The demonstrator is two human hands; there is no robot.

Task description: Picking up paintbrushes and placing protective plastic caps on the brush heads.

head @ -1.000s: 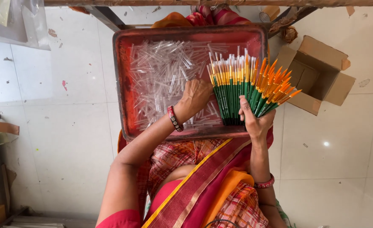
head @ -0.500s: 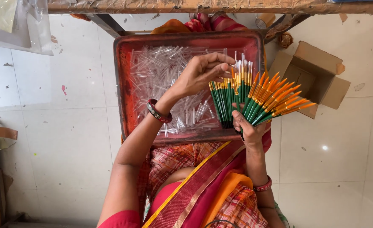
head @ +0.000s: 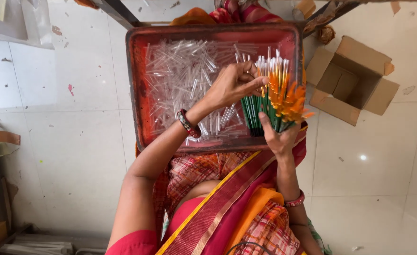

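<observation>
Brushes [head: 277, 97], green-and-orange handles, fanned in clenched right hand [head: 279, 137], left hand [head: 232, 85] pinching one.

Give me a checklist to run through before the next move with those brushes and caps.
1. Fan of green and orange brushes gripped in right hand: ok.
2. Left hand at the brush tips, fingers pinched: ok.
3. A clear cap between the left fingers: cannot tell.
4. Supply of clear caps in the red tray: ok, plenty.
5. Tray resting level on the lap: ok.
6. Open cardboard box on the floor beside the tray: ok; contents cannot tell.
</observation>
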